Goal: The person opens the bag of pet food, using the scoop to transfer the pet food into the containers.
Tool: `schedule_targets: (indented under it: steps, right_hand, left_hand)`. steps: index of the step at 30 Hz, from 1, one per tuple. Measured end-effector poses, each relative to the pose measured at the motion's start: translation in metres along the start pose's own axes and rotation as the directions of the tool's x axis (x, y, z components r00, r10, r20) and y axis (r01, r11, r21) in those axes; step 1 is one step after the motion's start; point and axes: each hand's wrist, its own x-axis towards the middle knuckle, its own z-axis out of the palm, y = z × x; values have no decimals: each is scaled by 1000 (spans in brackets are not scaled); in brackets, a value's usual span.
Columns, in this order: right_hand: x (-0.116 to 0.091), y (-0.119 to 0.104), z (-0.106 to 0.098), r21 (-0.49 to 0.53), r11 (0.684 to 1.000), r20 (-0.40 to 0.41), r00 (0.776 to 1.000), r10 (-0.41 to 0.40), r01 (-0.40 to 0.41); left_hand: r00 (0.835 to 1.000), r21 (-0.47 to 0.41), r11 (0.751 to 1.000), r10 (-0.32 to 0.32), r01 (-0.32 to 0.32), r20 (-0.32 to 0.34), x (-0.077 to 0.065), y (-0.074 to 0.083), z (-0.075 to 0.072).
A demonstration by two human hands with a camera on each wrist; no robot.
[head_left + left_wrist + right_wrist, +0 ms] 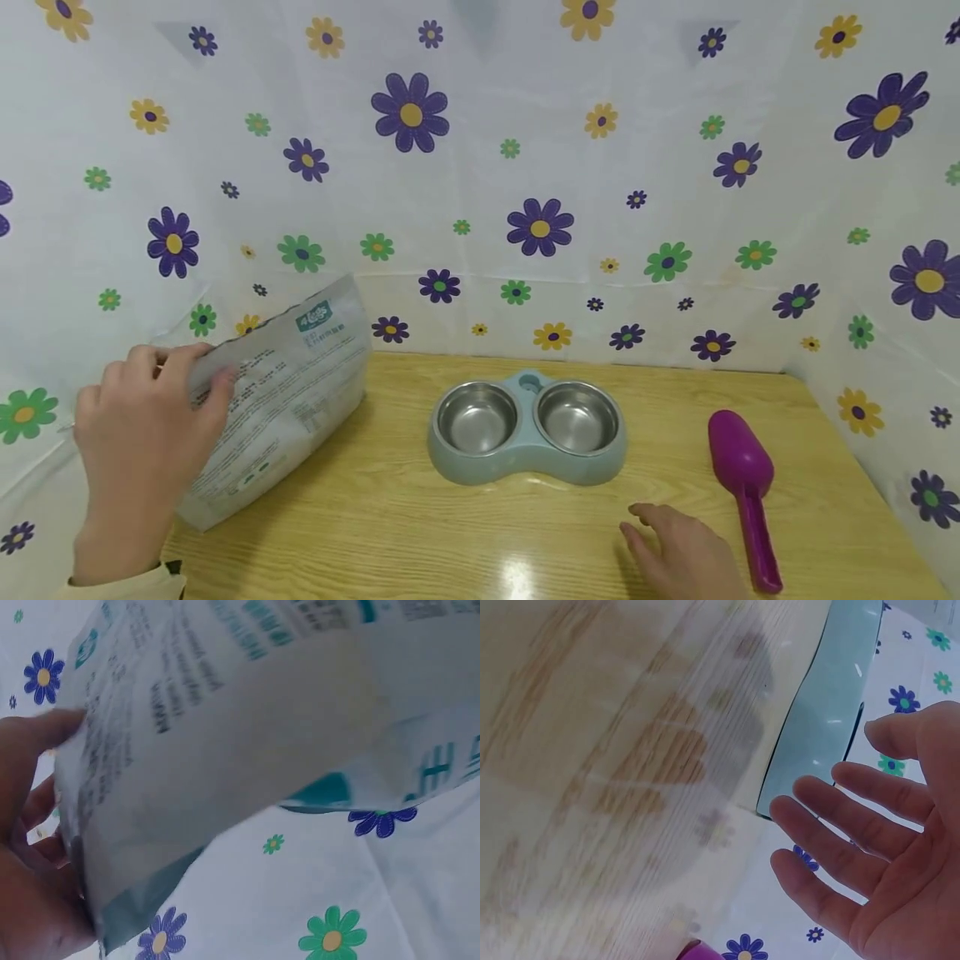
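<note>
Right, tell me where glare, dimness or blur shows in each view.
Head view: a white glare spot on the table near the bottom edge, highlights in the metal bowls. Left wrist view: dim, with small print on the bag too soft to read. Right wrist view: the table faintly mirrors the flowered cloth, and shine streaks mark the blue stand.

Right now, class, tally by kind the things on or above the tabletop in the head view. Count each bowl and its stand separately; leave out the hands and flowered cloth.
Printed bag: 1
Round metal bowls: 2
Light-blue double-bowl stand: 1
Magenta scoop: 1
Total: 5
</note>
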Motion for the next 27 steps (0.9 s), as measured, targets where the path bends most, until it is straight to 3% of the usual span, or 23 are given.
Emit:
schedule_targets:
  steps: [4,11,13,20,27]
  right_hand:
    - [-1,-1,1,22,1000,-8,1000,-2,3]
    - [-2,-3,2,54,999,-14,1000,-6,7]
    - [-2,-5,2,57,998,-12,1000,-6,7]
    - [-3,-6,4,58,998,-4,1000,3,-2]
    - [-3,-3,5,69,998,-2,1000,5,-5]
  left_hand:
    - [994,22,996,87,-85,-71,-15,12,5]
    - [990,25,991,136,-135,-47,-49,40,10]
    - [989,30,989,143,-142,-34,-56,46,11]
    - [986,24,991,137,-135,-93,-74,60,21]
    - [994,39,994,106,-106,-14,-87,62,31]
